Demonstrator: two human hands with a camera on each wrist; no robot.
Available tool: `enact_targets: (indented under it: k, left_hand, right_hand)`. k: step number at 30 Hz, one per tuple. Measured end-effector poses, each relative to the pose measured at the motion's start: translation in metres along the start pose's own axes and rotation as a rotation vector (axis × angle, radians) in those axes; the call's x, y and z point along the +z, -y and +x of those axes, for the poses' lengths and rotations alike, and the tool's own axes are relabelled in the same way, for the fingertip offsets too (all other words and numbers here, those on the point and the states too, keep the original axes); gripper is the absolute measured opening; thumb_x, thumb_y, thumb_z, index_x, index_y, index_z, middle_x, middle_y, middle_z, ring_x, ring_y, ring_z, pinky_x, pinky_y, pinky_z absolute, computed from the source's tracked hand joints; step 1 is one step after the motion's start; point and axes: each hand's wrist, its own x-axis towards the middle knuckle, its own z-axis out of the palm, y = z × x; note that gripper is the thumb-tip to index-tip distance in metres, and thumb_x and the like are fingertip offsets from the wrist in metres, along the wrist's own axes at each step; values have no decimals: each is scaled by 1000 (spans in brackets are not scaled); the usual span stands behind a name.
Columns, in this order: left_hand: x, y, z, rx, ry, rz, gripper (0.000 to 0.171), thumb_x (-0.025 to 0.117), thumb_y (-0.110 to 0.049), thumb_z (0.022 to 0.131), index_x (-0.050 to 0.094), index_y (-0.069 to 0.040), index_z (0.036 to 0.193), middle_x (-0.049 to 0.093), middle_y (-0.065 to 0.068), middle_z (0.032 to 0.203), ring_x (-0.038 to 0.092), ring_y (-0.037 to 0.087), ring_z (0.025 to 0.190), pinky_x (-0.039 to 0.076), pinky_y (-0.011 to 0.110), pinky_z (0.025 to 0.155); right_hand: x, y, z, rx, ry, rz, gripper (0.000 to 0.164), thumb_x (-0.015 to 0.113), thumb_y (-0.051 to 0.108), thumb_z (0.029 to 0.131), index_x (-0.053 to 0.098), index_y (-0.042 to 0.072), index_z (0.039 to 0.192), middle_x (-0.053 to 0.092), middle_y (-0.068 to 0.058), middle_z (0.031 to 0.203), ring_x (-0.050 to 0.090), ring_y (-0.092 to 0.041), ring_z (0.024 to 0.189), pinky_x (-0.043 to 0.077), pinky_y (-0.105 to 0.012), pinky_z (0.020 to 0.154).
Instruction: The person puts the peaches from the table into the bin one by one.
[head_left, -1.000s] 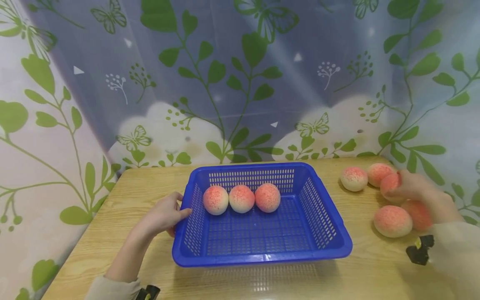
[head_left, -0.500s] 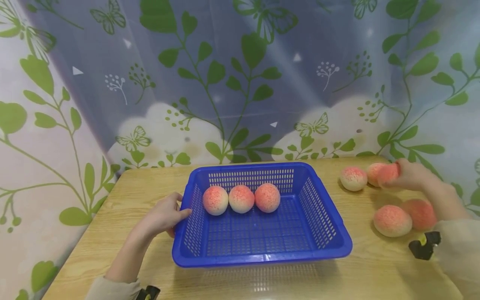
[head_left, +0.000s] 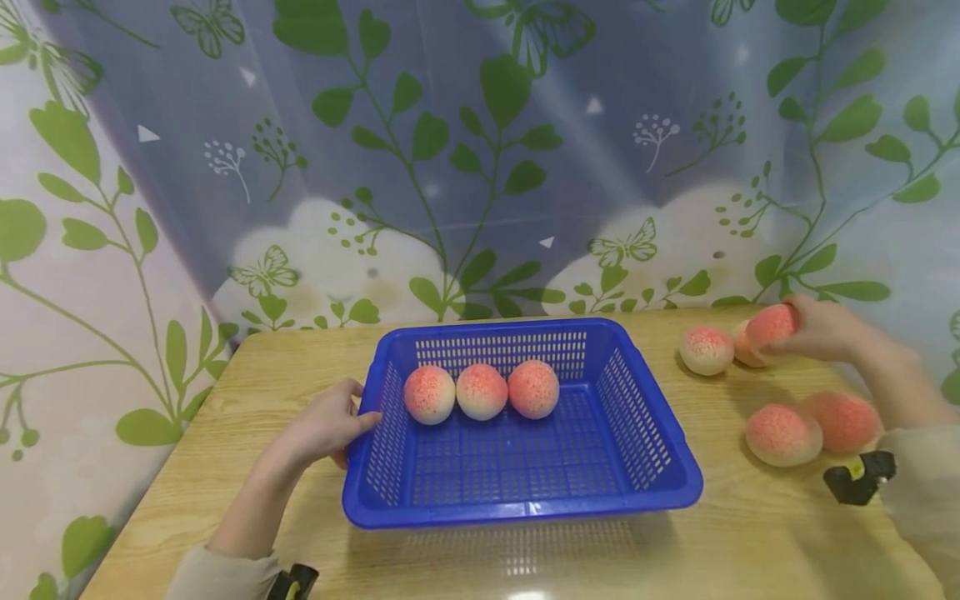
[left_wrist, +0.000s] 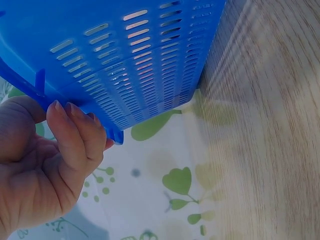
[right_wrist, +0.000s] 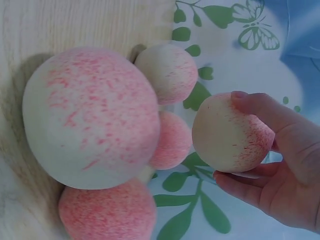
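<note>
My left hand (head_left: 324, 423) grips the left rim of a blue plastic basket (head_left: 525, 510); in the left wrist view its fingers curl under the rim. Three pink-and-cream peaches, among them a middle peach (head_left: 482, 392), sit in a row inside the basket. At the right, my right hand (head_left: 825, 329) holds a peach (head_left: 772, 323) above the table. The right wrist view shows the thumb on top of this held peach (right_wrist: 227, 135) and fingers beneath it. Behind it, partly hidden, lies another peach (head_left: 746, 346), beside a paler peach (head_left: 707, 350).
Nearer on the wooden table (head_left: 277, 367) two more peaches touch, a front peach (head_left: 783, 435) and a redder peach (head_left: 843, 421). A patterned curtain (head_left: 480, 167) with leaves and butterflies hangs along the table's back and left.
My right hand has lifted its peach up and away from the two nearer peaches, toward the table's back. The left hand keeps its hold on the basket rim.
</note>
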Motion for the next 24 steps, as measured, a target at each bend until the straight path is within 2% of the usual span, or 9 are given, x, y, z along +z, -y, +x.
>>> enact_targets:
  k: [6, 17, 24]
  left_hand:
    - [0, 0, 0, -1, 7, 1, 45, 54, -12, 92, 34, 12, 124, 56, 16, 72, 61, 19, 49, 53, 32, 43]
    - [2, 2, 1, 1, 0, -11, 43, 54, -12, 92, 36, 12, 122, 56, 16, 73, 60, 19, 49, 53, 33, 43]
    - [0, 2, 1, 20, -4, -17, 44, 55, -11, 91, 35, 14, 123, 57, 16, 72, 60, 20, 47, 53, 33, 42]
  right_hand:
    - [-6, 10, 1, -56, -32, -8, 74, 74, 41, 76, 42, -12, 116, 55, -29, 102, 54, -43, 91, 46, -52, 69]
    - [-9, 35, 7, -64, -3, -42, 94, 71, 49, 76, 30, -16, 130, 43, -42, 119, 44, -56, 104, 43, -62, 81]
    - [-12, 52, 7, -133, -37, -44, 87, 74, 45, 74, 36, -10, 129, 53, -32, 113, 51, -48, 100, 46, -57, 75]
